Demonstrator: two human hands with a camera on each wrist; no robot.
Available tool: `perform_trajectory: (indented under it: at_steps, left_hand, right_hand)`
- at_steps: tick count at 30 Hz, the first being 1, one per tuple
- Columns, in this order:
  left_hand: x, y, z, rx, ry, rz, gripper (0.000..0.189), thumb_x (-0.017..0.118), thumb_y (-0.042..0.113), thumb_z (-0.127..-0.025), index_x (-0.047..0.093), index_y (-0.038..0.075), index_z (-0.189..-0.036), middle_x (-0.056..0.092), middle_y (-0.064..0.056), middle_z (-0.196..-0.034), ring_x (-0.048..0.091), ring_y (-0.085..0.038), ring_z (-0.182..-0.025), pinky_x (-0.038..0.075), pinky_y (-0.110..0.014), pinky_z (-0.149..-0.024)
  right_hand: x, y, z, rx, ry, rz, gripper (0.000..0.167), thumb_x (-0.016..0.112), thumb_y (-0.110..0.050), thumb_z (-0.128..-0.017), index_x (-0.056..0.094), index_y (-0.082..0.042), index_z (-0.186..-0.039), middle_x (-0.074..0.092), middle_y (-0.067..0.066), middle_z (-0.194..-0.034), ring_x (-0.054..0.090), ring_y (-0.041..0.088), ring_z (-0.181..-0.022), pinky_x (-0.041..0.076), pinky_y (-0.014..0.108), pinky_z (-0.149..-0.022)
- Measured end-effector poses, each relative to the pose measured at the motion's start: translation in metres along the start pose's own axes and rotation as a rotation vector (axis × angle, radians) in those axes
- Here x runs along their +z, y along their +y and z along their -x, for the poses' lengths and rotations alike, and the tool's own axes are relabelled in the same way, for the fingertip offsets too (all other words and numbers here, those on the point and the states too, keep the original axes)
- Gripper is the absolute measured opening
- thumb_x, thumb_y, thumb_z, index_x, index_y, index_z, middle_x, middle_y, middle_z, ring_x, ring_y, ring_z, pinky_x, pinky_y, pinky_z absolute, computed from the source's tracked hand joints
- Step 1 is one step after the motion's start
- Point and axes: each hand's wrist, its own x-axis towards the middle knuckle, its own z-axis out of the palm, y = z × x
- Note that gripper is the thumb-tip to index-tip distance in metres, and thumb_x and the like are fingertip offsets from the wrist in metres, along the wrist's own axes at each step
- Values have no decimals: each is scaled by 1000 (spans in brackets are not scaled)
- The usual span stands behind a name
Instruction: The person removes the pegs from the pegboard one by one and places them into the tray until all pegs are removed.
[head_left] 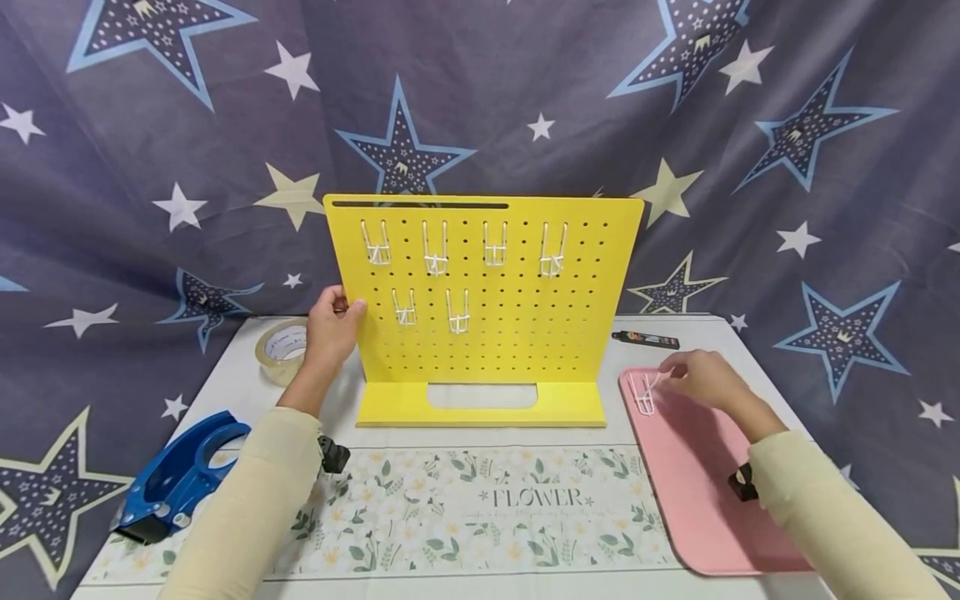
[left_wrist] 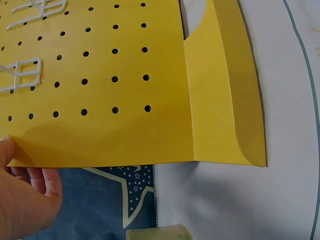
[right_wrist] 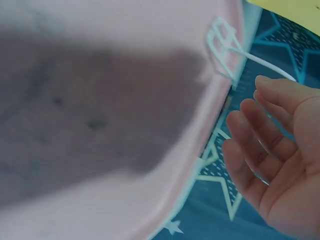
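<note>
A yellow pegboard (head_left: pixel 480 350) stands upright on its base, with several white wire hooks (head_left: pixel 495 250) hanging in two rows. My left hand (head_left: pixel 333 329) grips the board's left edge, thumb in front and fingers behind. The left wrist view also shows that hand (left_wrist: pixel 32 195) at the board's edge. My right hand (head_left: pixel 705 379) is over the far end of a pink tray (head_left: pixel 697 492). Its fingertips pinch the wire of a white hook (head_left: pixel 643 396). In the right wrist view, that hook (right_wrist: pixel 222 42) extends from the tray's rim to the thumb; the contact is partly hidden.
A roll of clear tape (head_left: pixel 273 350) lies at the back left, near a blue tape dispenser (head_left: pixel 176 475). Behind the tray is a black marker-like tube (head_left: pixel 647 340). A flower-printed mat (head_left: pixel 480 508) covers the table's front, and a starry curtain (head_left: pixel 480 50) hangs behind.
</note>
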Motion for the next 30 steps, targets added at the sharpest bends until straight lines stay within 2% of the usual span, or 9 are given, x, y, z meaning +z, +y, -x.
perform_trajectory:
  at_steps: [6,10,16,22,30]
  left_hand:
    - [0,0,-1,14,-1,2,27,61,20,-102,56,7,-125,56,-5,-108,56,-18,-99,47,-25,-83]
    - [0,-1,-1,10,-1,-7,27,61,20,-102,56,7,-125,56,-5,-108,56,-18,-100,47,-25,-83]
    - [-1,-2,-2,8,4,-10,26,61,19,-102,56,8,-125,56,-5,-109,57,-19,-101,47,-25,-83]
    - [-2,-2,-2,19,3,-13,26,61,20,-102,56,7,-124,58,-7,-111,58,-20,-103,47,-25,-83]
    - [-3,-2,-2,20,-11,-18,28,60,21,-102,56,7,-126,59,-11,-116,59,-23,-107,48,-28,-85]
  right_hand:
    - [-32,-7,0,21,99,-17,23,70,-16,-92,74,-5,-112,78,10,-89,73,27,-82,55,49,-78]
    - [-40,-23,-2,3,141,-37,22,68,-16,-94,75,-6,-112,77,13,-95,74,32,-86,57,48,-76]
    - [-32,-70,-12,-79,193,-44,20,69,-12,-94,75,-6,-112,78,13,-96,72,30,-87,57,50,-79]
    - [-21,-119,-27,-123,209,-60,19,70,-13,-93,77,-8,-109,77,9,-96,71,25,-84,57,45,-76]
    - [-8,-163,-43,-206,265,-74,17,72,-14,-93,78,-10,-107,76,6,-96,70,21,-80,57,37,-68]
